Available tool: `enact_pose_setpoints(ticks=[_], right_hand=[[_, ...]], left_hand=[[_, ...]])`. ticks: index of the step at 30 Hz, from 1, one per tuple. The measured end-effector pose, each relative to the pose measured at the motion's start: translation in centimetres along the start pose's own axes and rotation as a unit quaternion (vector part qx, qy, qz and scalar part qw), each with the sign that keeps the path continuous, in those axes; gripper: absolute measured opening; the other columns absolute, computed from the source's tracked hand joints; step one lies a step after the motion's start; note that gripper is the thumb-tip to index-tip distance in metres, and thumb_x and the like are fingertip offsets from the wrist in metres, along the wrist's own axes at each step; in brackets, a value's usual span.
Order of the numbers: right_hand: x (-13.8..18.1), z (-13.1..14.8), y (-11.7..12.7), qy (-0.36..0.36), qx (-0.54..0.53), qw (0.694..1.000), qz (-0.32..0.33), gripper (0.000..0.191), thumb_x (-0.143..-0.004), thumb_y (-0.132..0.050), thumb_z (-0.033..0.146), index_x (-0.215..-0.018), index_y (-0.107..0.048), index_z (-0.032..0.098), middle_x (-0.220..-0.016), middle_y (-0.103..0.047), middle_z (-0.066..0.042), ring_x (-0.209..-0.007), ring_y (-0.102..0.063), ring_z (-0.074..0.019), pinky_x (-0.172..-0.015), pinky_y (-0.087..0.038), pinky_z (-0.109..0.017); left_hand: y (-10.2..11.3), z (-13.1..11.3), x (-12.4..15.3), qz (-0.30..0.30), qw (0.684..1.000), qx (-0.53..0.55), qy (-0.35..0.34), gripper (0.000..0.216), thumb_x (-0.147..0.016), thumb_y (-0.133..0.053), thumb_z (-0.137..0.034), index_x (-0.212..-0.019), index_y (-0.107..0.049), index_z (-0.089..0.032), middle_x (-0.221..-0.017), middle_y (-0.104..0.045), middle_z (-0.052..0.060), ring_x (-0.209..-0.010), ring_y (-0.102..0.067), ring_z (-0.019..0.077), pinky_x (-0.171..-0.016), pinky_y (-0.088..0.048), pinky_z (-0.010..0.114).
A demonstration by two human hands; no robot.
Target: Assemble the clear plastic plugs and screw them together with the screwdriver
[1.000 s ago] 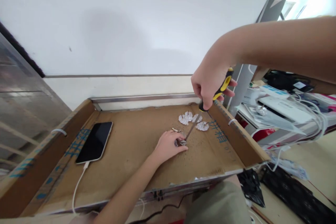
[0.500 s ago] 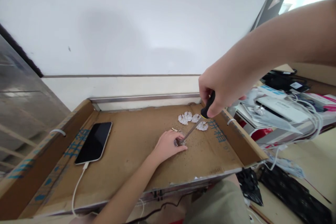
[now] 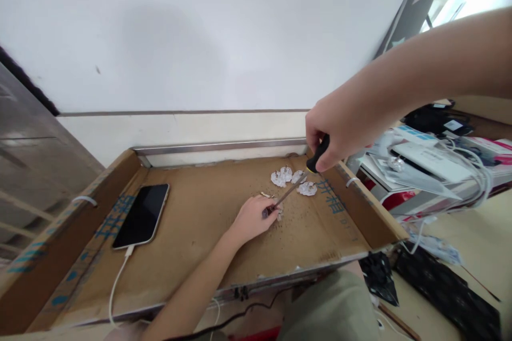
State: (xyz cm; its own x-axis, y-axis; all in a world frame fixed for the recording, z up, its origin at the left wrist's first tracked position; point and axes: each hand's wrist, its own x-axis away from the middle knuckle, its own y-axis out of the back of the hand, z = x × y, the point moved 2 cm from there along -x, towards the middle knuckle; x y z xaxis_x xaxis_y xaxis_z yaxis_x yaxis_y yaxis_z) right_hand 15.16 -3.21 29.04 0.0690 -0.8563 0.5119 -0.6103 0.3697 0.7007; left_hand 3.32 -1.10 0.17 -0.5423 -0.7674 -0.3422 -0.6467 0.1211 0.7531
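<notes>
My right hand (image 3: 332, 128) is closed around the black handle of a screwdriver (image 3: 294, 187), whose metal shaft slants down to the left. The shaft's tip meets a small dark, shiny piece (image 3: 265, 213) between the thumb and fingers of my left hand (image 3: 253, 218). What this piece is, I cannot make out; the fingers partly cover it. A small clear bit (image 3: 280, 215) shows beside my left thumb. Several clear, faceted plastic pieces (image 3: 308, 188), with thin metal posts standing up from them, lie beyond on the cardboard. Just behind the left fingers lies a small brass-coloured piece (image 3: 264, 194).
A cardboard tray (image 3: 192, 213) with raised sides forms the work surface. A phone (image 3: 142, 216) lies at its left, joined to a white cable (image 3: 119, 279). To the right, packages and cables crowd a white box (image 3: 432, 162). A white wall (image 3: 180, 37) rises behind.
The view has shifted slightly. My left thumb has drawn in closer to the fingers around the small piece, and the screwdriver leans over at a lower slant.
</notes>
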Motion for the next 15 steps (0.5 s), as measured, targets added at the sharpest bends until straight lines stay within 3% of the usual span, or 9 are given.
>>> enact_pose_setpoints(ticks=[4, 9, 15], right_hand=[[0.2, -0.2, 0.1, 0.007, 0.012, 1.000, 0.017, 0.049, -0.072, -0.056, 0.058, -0.091, -0.069, 0.015, -0.070, -0.065, 0.000, -0.052, -0.054, -0.0076, -0.058, -0.040, -0.026], [-0.5, -0.5, -0.8, 0.056, -0.043, 0.996, 0.052, 0.034, -0.077, -0.058, 0.047, -0.086, -0.068, 0.016, -0.080, -0.066, -0.002, -0.060, -0.059, -0.0102, -0.058, -0.045, -0.026], [-0.7, -0.9, -0.9, 0.032, -0.071, 0.997, 0.016, 0.028, -0.074, -0.063, 0.043, -0.079, -0.067, 0.016, -0.072, -0.066, -0.003, -0.053, -0.057, -0.0127, -0.054, -0.044, -0.029]], left_hand=[[-0.1, 0.1, 0.0, 0.000, 1.000, -0.007, 0.001, 0.012, -0.083, -0.054, -0.024, -0.087, -0.065, -0.022, -0.083, -0.068, 0.000, -0.080, -0.059, 0.0165, -0.075, -0.043, 0.028], [-0.3, 0.1, 0.1, -0.004, 1.000, -0.009, 0.003, 0.010, -0.081, -0.057, -0.022, -0.087, -0.065, -0.022, -0.085, -0.069, 0.000, -0.082, -0.059, 0.0166, -0.076, -0.043, 0.028], [-0.1, -0.1, 0.1, 0.002, 1.000, -0.011, 0.003, 0.011, -0.083, -0.055, -0.024, -0.088, -0.065, -0.022, -0.084, -0.068, 0.001, -0.082, -0.059, 0.0169, -0.077, -0.043, 0.029]])
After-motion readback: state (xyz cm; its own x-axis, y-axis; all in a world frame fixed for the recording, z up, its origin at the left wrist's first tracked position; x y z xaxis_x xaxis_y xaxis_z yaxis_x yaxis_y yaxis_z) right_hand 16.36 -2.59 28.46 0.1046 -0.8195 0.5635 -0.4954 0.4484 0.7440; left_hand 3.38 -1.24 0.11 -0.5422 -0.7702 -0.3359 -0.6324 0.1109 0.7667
